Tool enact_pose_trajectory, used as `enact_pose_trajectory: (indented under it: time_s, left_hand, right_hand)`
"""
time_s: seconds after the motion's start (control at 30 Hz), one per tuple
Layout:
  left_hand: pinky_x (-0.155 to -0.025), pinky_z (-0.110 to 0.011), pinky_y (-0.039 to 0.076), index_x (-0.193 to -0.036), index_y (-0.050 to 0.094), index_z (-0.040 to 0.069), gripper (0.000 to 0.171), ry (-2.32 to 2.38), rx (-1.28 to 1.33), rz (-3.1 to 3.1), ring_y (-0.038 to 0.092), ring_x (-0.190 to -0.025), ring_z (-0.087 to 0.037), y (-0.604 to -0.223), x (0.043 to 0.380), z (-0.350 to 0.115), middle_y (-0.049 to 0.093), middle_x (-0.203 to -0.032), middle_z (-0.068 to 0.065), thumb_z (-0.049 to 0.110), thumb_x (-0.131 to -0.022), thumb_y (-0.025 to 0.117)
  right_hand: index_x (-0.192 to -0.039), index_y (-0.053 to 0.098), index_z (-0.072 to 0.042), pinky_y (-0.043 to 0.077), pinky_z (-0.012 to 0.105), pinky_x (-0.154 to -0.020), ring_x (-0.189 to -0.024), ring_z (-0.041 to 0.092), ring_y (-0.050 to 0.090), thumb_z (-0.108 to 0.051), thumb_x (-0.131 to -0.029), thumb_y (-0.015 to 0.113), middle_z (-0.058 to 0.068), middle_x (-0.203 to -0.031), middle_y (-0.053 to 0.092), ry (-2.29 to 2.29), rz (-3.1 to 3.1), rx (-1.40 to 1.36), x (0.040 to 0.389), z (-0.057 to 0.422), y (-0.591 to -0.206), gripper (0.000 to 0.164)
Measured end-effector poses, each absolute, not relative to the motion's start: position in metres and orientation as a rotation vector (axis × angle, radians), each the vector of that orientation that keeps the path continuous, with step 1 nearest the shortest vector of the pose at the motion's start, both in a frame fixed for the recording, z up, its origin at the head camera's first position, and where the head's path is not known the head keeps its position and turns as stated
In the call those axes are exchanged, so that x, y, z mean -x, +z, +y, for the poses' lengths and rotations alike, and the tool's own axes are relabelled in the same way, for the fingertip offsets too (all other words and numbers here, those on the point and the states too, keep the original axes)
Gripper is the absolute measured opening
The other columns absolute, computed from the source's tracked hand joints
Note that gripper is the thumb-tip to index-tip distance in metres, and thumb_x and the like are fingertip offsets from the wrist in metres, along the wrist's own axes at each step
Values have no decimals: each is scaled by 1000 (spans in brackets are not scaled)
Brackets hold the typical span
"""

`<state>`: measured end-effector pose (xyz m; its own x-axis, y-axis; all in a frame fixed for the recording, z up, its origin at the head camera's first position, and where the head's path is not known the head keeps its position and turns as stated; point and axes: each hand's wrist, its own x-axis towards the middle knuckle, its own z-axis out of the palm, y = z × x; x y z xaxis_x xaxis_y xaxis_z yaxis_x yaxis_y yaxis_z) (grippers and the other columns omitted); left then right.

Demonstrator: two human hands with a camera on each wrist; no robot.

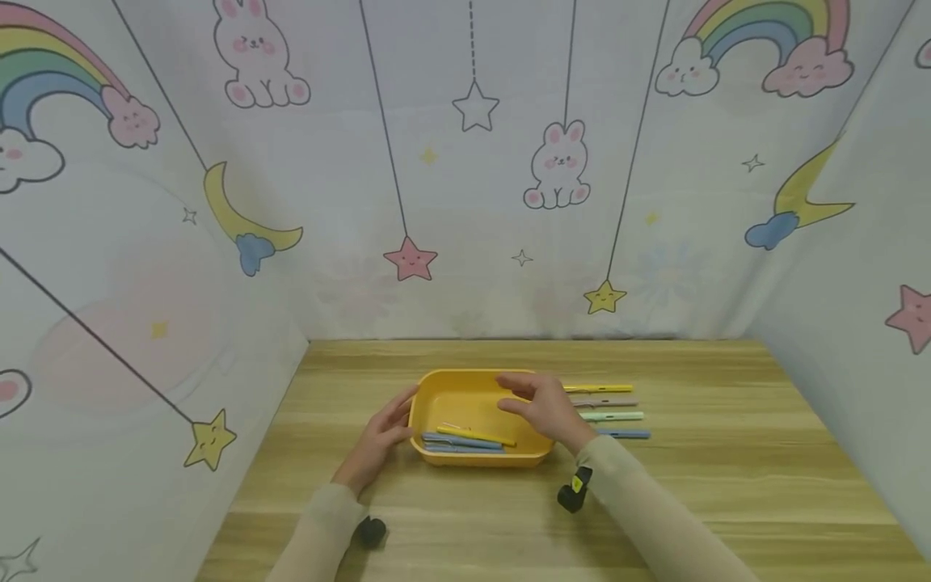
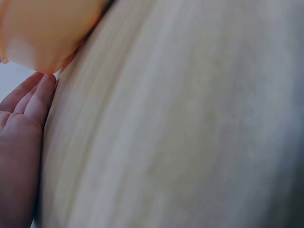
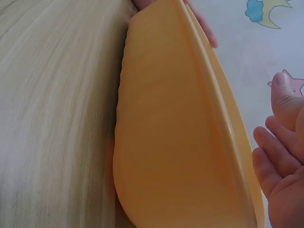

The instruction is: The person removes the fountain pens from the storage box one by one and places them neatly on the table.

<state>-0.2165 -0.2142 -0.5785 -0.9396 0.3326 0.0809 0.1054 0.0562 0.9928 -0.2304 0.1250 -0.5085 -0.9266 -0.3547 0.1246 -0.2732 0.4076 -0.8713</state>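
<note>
A yellow plastic basket (image 1: pixel 454 396) sits on the table, with a yellow pen (image 1: pixel 476 436) and blue pens (image 1: pixel 465 443) lying along its near side. My left hand (image 1: pixel 378 440) touches the basket's left end with its fingers extended; in the left wrist view the fingertips (image 2: pixel 46 80) meet the basket's wall. Over the basket's right end hovers my right hand (image 1: pixel 541 406), thumb and fingers spread apart. Nothing is between them in the right wrist view, where this hand (image 3: pixel 285 152) shows beside the basket rim.
Right of the basket, pens lie in a row: yellow (image 1: pixel 611 389), greyish pink (image 1: pixel 614 402), mint green (image 1: pixel 618 417) and blue (image 1: pixel 629 434). My right forearm partly covers their left ends. Printed fabric walls (image 1: pixel 480 299) enclose the wooden table (image 1: pixel 742 453) at the back and sides.
</note>
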Motion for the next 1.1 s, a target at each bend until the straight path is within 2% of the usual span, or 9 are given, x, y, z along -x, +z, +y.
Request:
enact_pose_trajectory:
  time_s: [0.23,0.6,0.73,1.1]
  left_hand:
    - [-117,-25,35,-164,37,15,70,1984,-453,2153,34,-154,-40,-579,217,-213,36,-167,-20,1,-99,59]
    - [-112,-17,37,-164,38,16,71,2003,-458,2140,32,-155,-40,-578,215,-214,36,-167,-19,0,-98,59]
    - [-112,-17,37,-164,38,14,71,2011,-480,2145,32,-155,-41,-577,215,-214,36,-167,-21,-1,-98,59]
    - [-113,-20,38,-163,39,16,71,1992,-446,2161,37,-152,-40,-577,216,-215,39,-166,-20,1,-98,60]
  right_hand:
    - [-142,65,-3,56,40,-103,-127,31,67,-17,-97,76,12,-141,67,-1500,2558,596,231,120,-508,48]
    - [-137,68,-2,60,39,-96,-120,30,71,-13,-94,78,13,-131,73,-1424,2510,641,233,108,-512,46]
    - [-134,71,-2,60,39,-94,-118,29,72,-11,-93,78,13,-131,73,-1386,2503,650,234,102,-513,43]
    - [-126,77,-6,61,38,-92,-111,23,75,-9,-92,80,7,-119,78,-1277,2482,628,237,93,-522,35]
